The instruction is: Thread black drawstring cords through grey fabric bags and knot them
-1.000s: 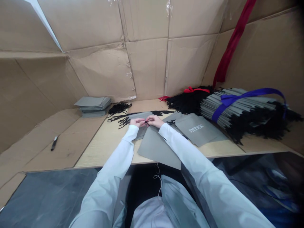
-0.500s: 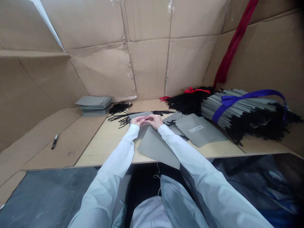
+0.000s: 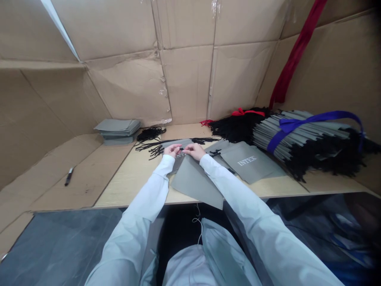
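My left hand [image 3: 172, 150] and my right hand [image 3: 194, 151] are close together above the middle of the table, fingertips pinched. A short bit of black cord [image 3: 181, 149] shows between them, and both hands seem to grip it; the fingers hide most of it. Below the hands, a grey pouch [image 3: 179, 157] with partly covered white lettering lies flat. A plain grey pouch [image 3: 196, 183] slants from under my right hand past the table's front edge. Several black cords [image 3: 154, 150] lie loose just beyond my left hand.
To the right lie grey pouches marked INTEX [image 3: 247, 162] and a large bundle of them tied with a blue ribbon [image 3: 285, 129]. Black cords tied in red [image 3: 238, 125] sit behind. Leftward are a grey stack [image 3: 117, 131] and a marker [image 3: 68, 176]. Cardboard walls [image 3: 184, 79] enclose the table.
My hands have drawn slightly apart, uncovering the black cord between them and more of the lettering below. The plain grey pouch has shifted slightly left.
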A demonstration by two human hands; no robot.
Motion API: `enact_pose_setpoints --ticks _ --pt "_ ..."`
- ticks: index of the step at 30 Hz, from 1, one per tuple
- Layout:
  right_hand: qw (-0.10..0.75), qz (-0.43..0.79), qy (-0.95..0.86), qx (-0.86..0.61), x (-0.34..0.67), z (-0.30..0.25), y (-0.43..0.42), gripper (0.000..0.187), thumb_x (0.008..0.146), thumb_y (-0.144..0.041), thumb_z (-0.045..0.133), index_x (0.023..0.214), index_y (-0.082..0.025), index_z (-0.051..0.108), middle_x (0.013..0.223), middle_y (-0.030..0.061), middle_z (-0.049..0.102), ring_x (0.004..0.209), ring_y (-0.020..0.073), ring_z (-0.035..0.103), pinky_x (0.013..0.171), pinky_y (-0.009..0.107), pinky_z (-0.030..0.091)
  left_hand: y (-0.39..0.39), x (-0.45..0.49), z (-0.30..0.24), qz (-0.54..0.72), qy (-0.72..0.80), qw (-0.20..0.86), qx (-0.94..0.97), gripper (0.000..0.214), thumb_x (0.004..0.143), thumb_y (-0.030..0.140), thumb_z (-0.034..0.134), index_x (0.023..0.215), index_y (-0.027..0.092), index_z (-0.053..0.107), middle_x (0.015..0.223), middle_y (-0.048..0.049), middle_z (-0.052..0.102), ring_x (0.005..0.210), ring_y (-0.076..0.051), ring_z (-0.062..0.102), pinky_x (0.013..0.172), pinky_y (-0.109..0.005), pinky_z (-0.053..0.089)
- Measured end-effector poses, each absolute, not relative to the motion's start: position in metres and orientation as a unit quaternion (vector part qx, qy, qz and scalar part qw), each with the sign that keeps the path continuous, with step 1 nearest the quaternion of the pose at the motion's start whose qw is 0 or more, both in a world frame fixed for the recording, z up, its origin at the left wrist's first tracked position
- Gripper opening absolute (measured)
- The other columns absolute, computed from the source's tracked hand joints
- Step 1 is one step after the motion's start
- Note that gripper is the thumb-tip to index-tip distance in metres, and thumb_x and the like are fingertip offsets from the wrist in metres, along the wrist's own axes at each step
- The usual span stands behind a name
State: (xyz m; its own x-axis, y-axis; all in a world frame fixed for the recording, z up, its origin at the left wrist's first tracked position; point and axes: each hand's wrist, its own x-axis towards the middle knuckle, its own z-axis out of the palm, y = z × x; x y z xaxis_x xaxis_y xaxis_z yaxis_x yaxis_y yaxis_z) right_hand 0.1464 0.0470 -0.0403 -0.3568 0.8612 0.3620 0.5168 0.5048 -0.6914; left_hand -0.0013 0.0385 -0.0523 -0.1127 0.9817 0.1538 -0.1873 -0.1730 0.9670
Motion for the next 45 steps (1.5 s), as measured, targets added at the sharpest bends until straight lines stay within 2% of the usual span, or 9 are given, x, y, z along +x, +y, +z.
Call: enact_pose_setpoints --ticks 5,9,14,17,20,27,33,45 --pt "0.366 0.27 -0.806 -0.379 0.161 -0.036 0.055 0.031 0.061 -0.042 0.053 0.063 -0.012 0.061 0.053 -0.0007 0.053 0.051 0.0077 0.043 0.05 0.019 0.031 0.036 -0.002 -0.051 0.596 0.411 0.466 0.508 0.034 0.045 0.029 0.068 0.071 0.009 0.059 0.05 -0.0013 0.056 0.047 -0.01 0.052 0.057 -0.027 0.045" --pt "0.372 0.224 -0.814 -0.387 0.166 -0.029 0.052 0.031 0.061 -0.042 0.053 0.062 -0.012 0.061 0.051 -0.0012 0.051 0.049 0.0072 0.04 0.05 0.019 0.03 0.03 -0.002 -0.044 0.612 0.397 0.48 0.487 0.041 0.04 0.031 0.07 0.072 0.009 0.058 0.052 -0.0019 0.057 0.05 -0.011 0.054 0.06 -0.028 0.045" --pt "0.404 0.172 -0.8 -0.41 0.159 -0.022 0.041 0.029 0.064 -0.041 0.052 0.063 -0.014 0.062 0.052 -0.0006 0.052 0.051 0.0075 0.04 0.054 0.019 0.03 0.03 0.0 -0.038 0.638 0.397 0.476 0.456 0.043 0.04 0.029 0.071 0.074 0.01 0.055 0.05 0.0002 0.055 0.047 -0.009 0.052 0.056 -0.024 0.043" --pt "0.409 0.179 -0.792 -0.416 0.155 -0.024 0.04 0.029 0.064 -0.041 0.052 0.063 -0.014 0.062 0.052 -0.0006 0.053 0.051 0.0075 0.041 0.054 0.019 0.03 0.032 0.004 -0.037 0.622 0.421 0.507 0.423 0.04 0.045 0.038 0.068 0.07 0.011 0.053 0.044 0.0026 0.05 0.04 -0.006 0.047 0.046 -0.02 0.039" --pt "0.412 0.192 -0.789 -0.413 0.153 -0.028 0.043 0.03 0.064 -0.042 0.051 0.064 -0.014 0.062 0.053 -0.0007 0.053 0.051 0.0076 0.041 0.053 0.019 0.03 0.032 0.009 -0.038 0.554 0.466 0.569 0.39 0.039 0.05 0.049 0.06 0.056 0.013 0.048 0.035 0.0041 0.039 0.032 -0.005 0.038 0.035 -0.018 0.03" --pt "0.41 0.217 -0.789 -0.402 0.15 -0.033 0.045 0.031 0.064 -0.042 0.05 0.065 -0.014 0.062 0.053 -0.001 0.053 0.052 0.0077 0.041 0.054 0.019 0.031 0.032 0.014 -0.044 0.51 0.41 0.618 0.435 0.043 0.057 0.049 0.056 0.041 0.015 0.036 0.029 0.007 0.025 0.028 -0.002 0.023 0.031 -0.017 0.015" --pt "0.426 0.254 -0.77 -0.402 0.144 -0.03 0.04 0.03 0.062 -0.041 0.053 0.065 -0.013 0.062 0.054 -0.0008 0.053 0.052 0.0078 0.041 0.053 0.019 0.032 0.037 0.014 -0.041 0.604 0.402 0.549 0.415 0.045 0.063 0.045 0.053 0.038 0.016 0.03 0.03 0.0066 0.022 0.029 -0.002 0.021 0.031 -0.018 0.017" --pt "0.429 0.279 -0.767 -0.386 0.14 -0.024 0.035 0.028 0.061 -0.038 0.053 0.064 -0.011 0.061 0.053 -0.0014 0.049 0.051 0.0072 0.039 0.052 0.018 0.031 0.035 0.01 -0.029 0.6 0.389 0.586 0.381 0.05 0.065 0.05 0.048 0.036 0.017 0.025 0.03 0.0066 0.017 0.028 -0.002 0.019 0.032 -0.019 0.019"
